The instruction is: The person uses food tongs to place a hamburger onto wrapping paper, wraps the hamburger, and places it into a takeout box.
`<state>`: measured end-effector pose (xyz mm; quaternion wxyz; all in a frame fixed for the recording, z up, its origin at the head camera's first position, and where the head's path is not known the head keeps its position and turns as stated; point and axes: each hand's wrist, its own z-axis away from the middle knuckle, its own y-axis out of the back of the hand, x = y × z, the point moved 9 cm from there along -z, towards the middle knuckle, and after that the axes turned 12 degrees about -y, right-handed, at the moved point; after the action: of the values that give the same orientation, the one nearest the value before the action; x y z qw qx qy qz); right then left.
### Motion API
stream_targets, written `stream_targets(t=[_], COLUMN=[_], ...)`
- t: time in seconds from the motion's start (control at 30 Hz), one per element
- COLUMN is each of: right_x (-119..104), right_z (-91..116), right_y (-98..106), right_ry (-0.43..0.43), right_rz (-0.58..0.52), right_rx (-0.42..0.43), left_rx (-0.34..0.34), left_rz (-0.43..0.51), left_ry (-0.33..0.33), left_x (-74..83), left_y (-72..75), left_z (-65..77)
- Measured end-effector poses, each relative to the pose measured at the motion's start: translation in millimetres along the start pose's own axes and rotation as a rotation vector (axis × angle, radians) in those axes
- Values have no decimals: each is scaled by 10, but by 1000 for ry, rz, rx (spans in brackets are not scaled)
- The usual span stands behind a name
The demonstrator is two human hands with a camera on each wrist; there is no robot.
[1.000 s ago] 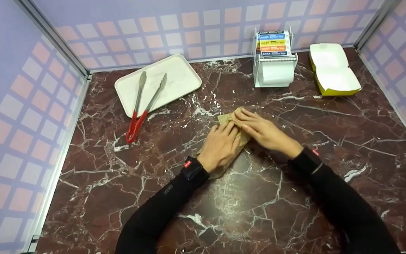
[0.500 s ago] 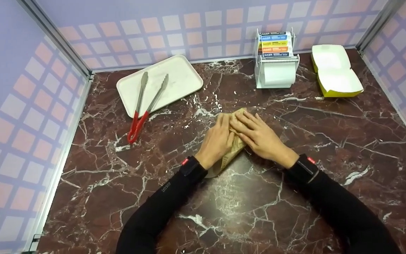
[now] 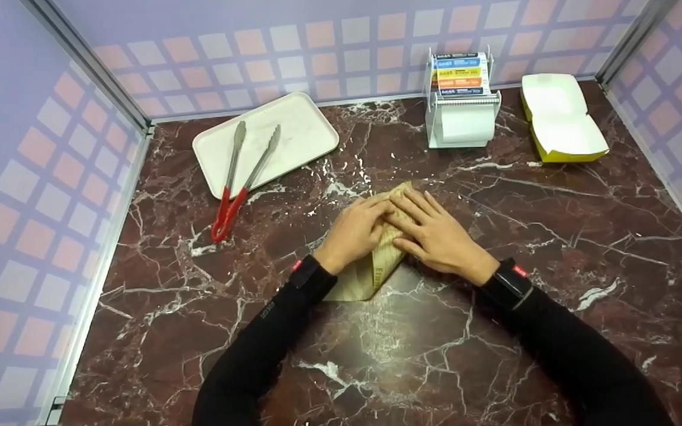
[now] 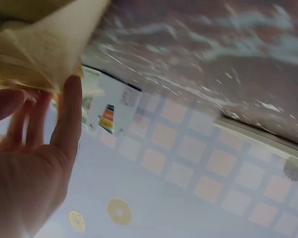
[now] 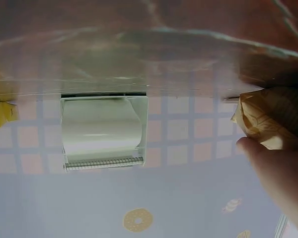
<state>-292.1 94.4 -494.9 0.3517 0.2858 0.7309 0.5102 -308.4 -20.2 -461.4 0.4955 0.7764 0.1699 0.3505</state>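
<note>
A brown printed sheet of wrapping paper [image 3: 391, 245] lies folded into a slanting bundle on the table, between both hands. Whatever it may contain is hidden. My left hand [image 3: 350, 234] bends its fingers over the upper left side of the bundle; the left wrist view has thumb and fingers at the paper's edge [image 4: 44, 49]. Opposite it, my right hand [image 3: 436, 236] lays nearly straight fingers over the upper right side, pressing the paper. In the right wrist view, a folded corner of the paper [image 5: 258, 121] stands just above the thumb.
Red-handled tongs [image 3: 237, 183] lean across a white tray [image 3: 311, 133] at the back left. A label dispenser [image 3: 462, 115] with a white roll stands at the back. Right of it sits an open yellow box [image 3: 569, 136] with a white inside. White crumbs dot the marbled table [image 3: 293, 225].
My left hand has slid left and bent its fingers, uncovering more of the paper's lower flap. My right hand's fingers stay on the upper right side, lying flatter than a second ago.
</note>
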Motion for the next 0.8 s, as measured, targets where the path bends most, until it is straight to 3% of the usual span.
stream_targets(t=[0.27, 0.53, 0.67, 0.8], right_x=[-7, -102, -130, -159], right_z=[-4, 5, 26, 25], right_y=[22, -12, -26, -38], right_ry=[14, 46, 43, 45], right_rz=[9, 119, 197, 222], right_rx=[8, -71, -83, -68], left_rx=[-62, -244, -257, -236], left_rz=[-30, 107, 166, 217], left_ry=[-46, -133, -166, -138], left_x=[-39, -147, -143, -220], left_y=[66, -26, -62, -33], left_z=[71, 241, 245, 277])
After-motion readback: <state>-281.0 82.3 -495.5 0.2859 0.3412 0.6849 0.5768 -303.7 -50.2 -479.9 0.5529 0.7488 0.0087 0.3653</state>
